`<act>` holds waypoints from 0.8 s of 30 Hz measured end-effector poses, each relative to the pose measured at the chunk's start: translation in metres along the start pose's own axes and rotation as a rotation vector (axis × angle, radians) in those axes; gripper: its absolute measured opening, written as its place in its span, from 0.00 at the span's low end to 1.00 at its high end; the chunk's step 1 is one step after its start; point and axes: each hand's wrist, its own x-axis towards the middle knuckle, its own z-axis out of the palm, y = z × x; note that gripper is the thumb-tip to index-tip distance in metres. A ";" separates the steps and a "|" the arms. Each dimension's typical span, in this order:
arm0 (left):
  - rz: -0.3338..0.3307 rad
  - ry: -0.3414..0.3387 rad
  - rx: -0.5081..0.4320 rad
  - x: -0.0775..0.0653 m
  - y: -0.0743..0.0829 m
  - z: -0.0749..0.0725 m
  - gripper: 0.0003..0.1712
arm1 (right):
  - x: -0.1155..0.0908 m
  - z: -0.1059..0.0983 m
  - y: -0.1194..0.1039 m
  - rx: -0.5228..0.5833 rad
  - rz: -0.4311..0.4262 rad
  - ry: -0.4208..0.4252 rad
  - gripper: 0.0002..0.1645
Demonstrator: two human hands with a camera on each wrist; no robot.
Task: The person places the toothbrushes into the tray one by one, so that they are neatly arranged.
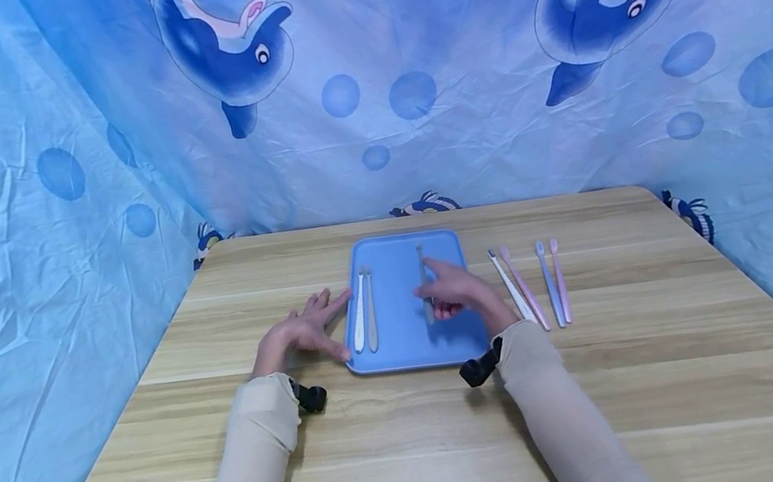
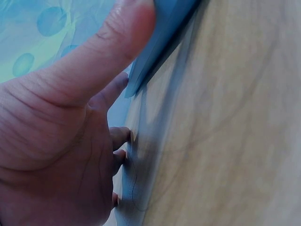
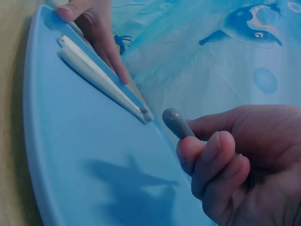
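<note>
My right hand (image 1: 456, 287) pinches a grey toothbrush (image 3: 175, 121) by its handle over the right part of a blue tray (image 1: 397, 307). In the head view the brush lies lengthwise along the tray, bristle end away from me. The left hand (image 1: 305, 330) is spread at the tray's left edge, with the thumb and index fingertips right at the rim. Side by side on the tray's left part lie a white toothbrush (image 1: 360, 317) and another grey toothbrush (image 1: 371, 319). The right wrist view also shows this pair and the hand's shadow on the tray.
Right of the tray, on the wooden table (image 1: 420, 455), several more toothbrushes lie in a group: a white one (image 1: 513, 288), a blue one (image 1: 549, 283), a pink one (image 1: 561, 281) and one more pink. A blue dolphin-print curtain (image 1: 373, 159) hangs behind and beside the table.
</note>
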 end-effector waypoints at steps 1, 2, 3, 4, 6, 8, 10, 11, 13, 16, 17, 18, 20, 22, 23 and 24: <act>-0.003 -0.003 0.001 0.000 0.000 0.000 0.78 | 0.001 0.002 0.000 -0.004 0.000 -0.001 0.51; -0.003 -0.002 0.001 -0.001 0.001 -0.001 0.78 | 0.002 0.003 -0.001 -0.007 0.000 -0.002 0.51; -0.002 0.000 -0.001 -0.001 0.001 -0.001 0.78 | 0.003 0.005 -0.001 -0.009 0.002 -0.003 0.51; 0.001 0.002 -0.001 -0.001 0.000 -0.001 0.78 | 0.004 0.007 -0.002 -0.009 0.007 -0.004 0.51; 0.007 0.006 -0.002 0.002 -0.003 0.000 0.78 | 0.007 0.010 -0.003 -0.012 0.014 -0.007 0.51; 0.008 0.011 -0.002 0.004 -0.005 0.000 0.79 | 0.010 0.014 -0.004 -0.015 0.021 -0.007 0.51; 0.007 0.012 -0.002 0.005 -0.006 0.000 0.78 | 0.012 0.017 -0.006 -0.014 0.031 -0.008 0.51; 0.003 0.011 -0.003 0.006 -0.007 -0.001 0.78 | 0.014 0.019 -0.007 -0.015 0.035 -0.008 0.51; 0.006 0.007 -0.005 0.005 -0.005 -0.004 0.78 | 0.016 0.022 -0.009 -0.019 0.043 -0.007 0.51; 0.020 0.000 -0.013 0.003 -0.002 -0.008 0.76 | 0.020 0.025 -0.013 -0.024 0.054 -0.012 0.51; 0.026 -0.001 -0.013 0.002 -0.002 -0.010 0.77 | 0.021 0.027 -0.013 -0.026 0.056 -0.015 0.51; 0.034 -0.001 -0.015 0.002 -0.002 -0.011 0.77 | 0.022 0.028 -0.014 -0.025 0.057 -0.016 0.51; 0.047 -0.001 -0.018 0.002 -0.002 -0.013 0.77 | 0.024 0.030 -0.017 -0.021 0.063 -0.019 0.51; 0.048 -0.003 -0.016 0.002 -0.003 -0.015 0.77 | 0.026 0.034 -0.019 -0.017 0.066 -0.023 0.51; 0.048 -0.004 -0.016 0.003 -0.004 -0.015 0.78 | 0.027 0.036 -0.020 -0.017 0.067 -0.026 0.51; 0.051 -0.005 -0.018 0.004 -0.005 -0.016 0.78 | 0.029 0.037 -0.021 -0.015 0.068 -0.028 0.51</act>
